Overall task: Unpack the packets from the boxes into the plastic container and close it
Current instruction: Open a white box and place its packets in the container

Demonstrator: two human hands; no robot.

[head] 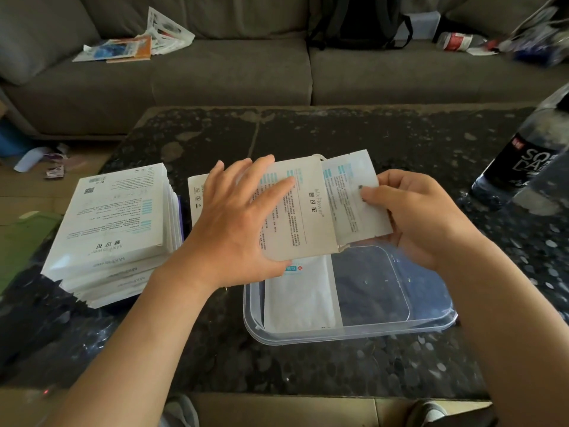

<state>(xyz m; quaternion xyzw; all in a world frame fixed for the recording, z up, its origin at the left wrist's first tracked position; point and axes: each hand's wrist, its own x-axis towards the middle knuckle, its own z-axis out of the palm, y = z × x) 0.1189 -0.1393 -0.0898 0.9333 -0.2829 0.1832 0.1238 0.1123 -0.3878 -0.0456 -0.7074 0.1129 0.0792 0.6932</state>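
**Head view.** The white card box (298,211) bears the mark "MXFlower" beside a column of Chinese characters, with fine print and pale blue blocks. The same "MXFlower" mark and a QR code appear, inverted, on the stack of boxes (117,223) to the left of the plastic container (431,315). A bottle (520,161), beyond the container and to its right, carries a black label with the white letters "SO" over "DA" and a small red tag. The box is thin and flat. White packets (351,192) printed in blue and grey project from its open right end. The box is held in the air above the container's far edge. The container is clear, shallow and round-cornered, and rests on the dark speckled table (308,365). A lone packet (298,297) lies flat in its left half. The left hand (234,223) grasps the box, fingers spread across its upper face and thumb at its near edge. The right hand (412,217) pinches the projecting packets between thumb and curled fingers, above the container's far right corner.
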